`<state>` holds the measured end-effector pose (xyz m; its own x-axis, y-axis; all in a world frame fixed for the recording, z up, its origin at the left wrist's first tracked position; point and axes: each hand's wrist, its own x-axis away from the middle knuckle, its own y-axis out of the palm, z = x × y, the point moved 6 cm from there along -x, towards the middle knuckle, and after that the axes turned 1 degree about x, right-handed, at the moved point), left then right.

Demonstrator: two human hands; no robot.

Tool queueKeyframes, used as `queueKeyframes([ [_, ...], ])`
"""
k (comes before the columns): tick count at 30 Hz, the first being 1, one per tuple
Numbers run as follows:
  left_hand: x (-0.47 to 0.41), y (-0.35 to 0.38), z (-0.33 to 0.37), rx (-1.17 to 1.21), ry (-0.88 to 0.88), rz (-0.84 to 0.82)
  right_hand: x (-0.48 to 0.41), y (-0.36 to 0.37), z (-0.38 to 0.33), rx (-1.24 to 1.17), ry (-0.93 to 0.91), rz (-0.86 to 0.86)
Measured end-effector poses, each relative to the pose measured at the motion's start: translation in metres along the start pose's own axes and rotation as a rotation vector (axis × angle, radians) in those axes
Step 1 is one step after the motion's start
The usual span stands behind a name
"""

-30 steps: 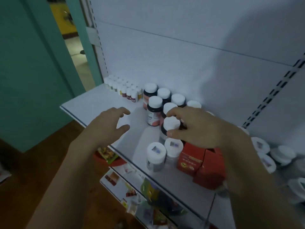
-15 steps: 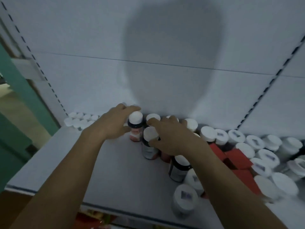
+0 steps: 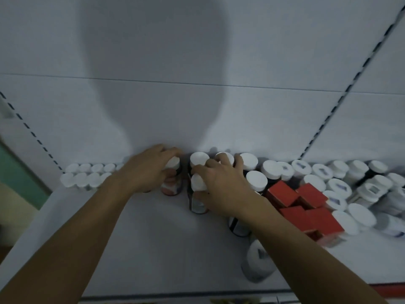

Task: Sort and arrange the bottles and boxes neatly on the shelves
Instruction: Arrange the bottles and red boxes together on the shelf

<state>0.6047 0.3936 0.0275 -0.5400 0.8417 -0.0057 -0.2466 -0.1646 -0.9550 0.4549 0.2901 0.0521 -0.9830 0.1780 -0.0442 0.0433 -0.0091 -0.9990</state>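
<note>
Dark bottles with white caps stand clustered at the back of a white shelf. My left hand curls around one dark bottle with a red label at the left end of the cluster. My right hand grips another dark bottle just in front, fingers spread over its white cap and the neighbouring caps. Several red boxes lie to the right of my right wrist. More white-capped bottles crowd the shelf's right side.
A row of small white bottles lines the back left. A white bottle stands near the front edge under my right forearm. The white back panel rises right behind the bottles. Open shelf surface lies front left.
The view has swung towards the shelf's back. My left hand has closed around the red-labelled bottle, and my right hand has moved from a nearer bottle to one further back.
</note>
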Motion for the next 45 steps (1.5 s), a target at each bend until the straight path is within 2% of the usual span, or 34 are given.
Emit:
queueKeyframes([
  [6, 0.001, -0.048, 0.026, -0.002, 0.053, 0.163, 0.042, -0.067, 0.053, -0.406, 0.084, 0.306],
  [10, -0.006, -0.084, 0.077, -0.048, 0.151, 0.223, 0.083, -0.112, 0.112, -0.462, 0.127, 0.419],
  [14, -0.013, -0.108, 0.141, -0.055, 0.222, 0.224, 0.132, -0.144, 0.185, -0.337, 0.206, 0.382],
  [18, -0.029, -0.113, 0.242, -0.008, 0.37, 0.246, 0.198, -0.169, 0.268, -0.183, 0.286, 0.318],
  [25, -0.086, -0.049, 0.476, -0.029, 0.625, 0.067, 0.33, -0.184, 0.411, 0.037, 0.464, 0.119],
  [29, -0.115, -0.002, 0.595, -0.107, 0.708, -0.009, 0.405, -0.178, 0.484, 0.111, 0.587, 0.023],
  [37, -0.17, 0.06, 0.798, -0.176, 0.761, -0.057, 0.531, -0.178, 0.602, 0.079, 0.868, 0.041],
  [45, -0.212, 0.143, 0.912, -0.188, 0.856, -0.178, 0.587, -0.137, 0.704, 0.006, 0.972, 0.074],
])
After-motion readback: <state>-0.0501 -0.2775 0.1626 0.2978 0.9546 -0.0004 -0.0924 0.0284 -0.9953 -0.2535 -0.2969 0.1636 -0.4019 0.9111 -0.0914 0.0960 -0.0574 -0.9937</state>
